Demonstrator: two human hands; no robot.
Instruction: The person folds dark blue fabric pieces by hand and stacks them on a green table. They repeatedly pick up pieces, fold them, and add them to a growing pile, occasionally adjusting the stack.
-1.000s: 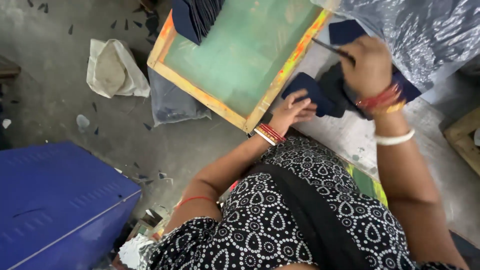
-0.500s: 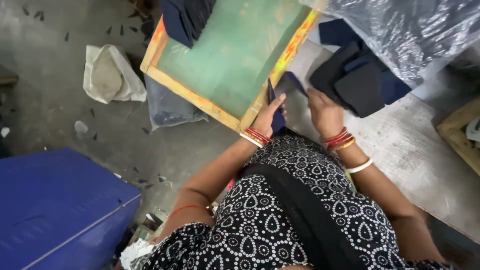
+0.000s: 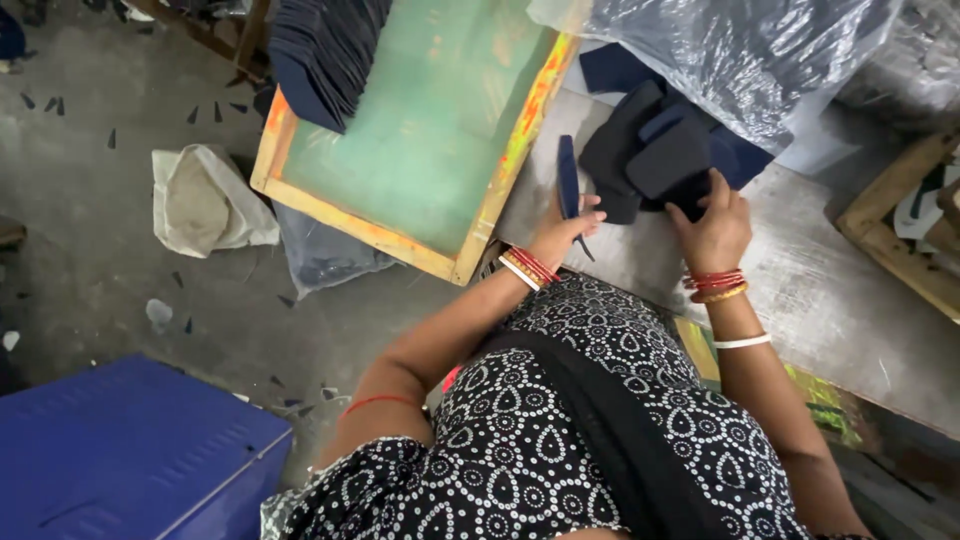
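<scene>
1. A blue metal box (image 3: 120,450) sits on the floor at far left.
2. A wooden-framed green screen (image 3: 400,140) leans beside the worktop (image 3: 800,290).
3. The left hand (image 3: 560,235) has its grip clamped on a navy fabric piece (image 3: 567,175), held upright on edge.
4. The right hand (image 3: 715,230) presses its fingers on the dark fabric pile (image 3: 650,155); whether its grip is closed cannot be told.

- Worn on the head, looking steeply down past the chest.
- Faces the grey table (image 3: 800,290) edge and floor beyond, tilted sideways.
- Close to both hands at the table; floor well below.
- Single view only.
</scene>
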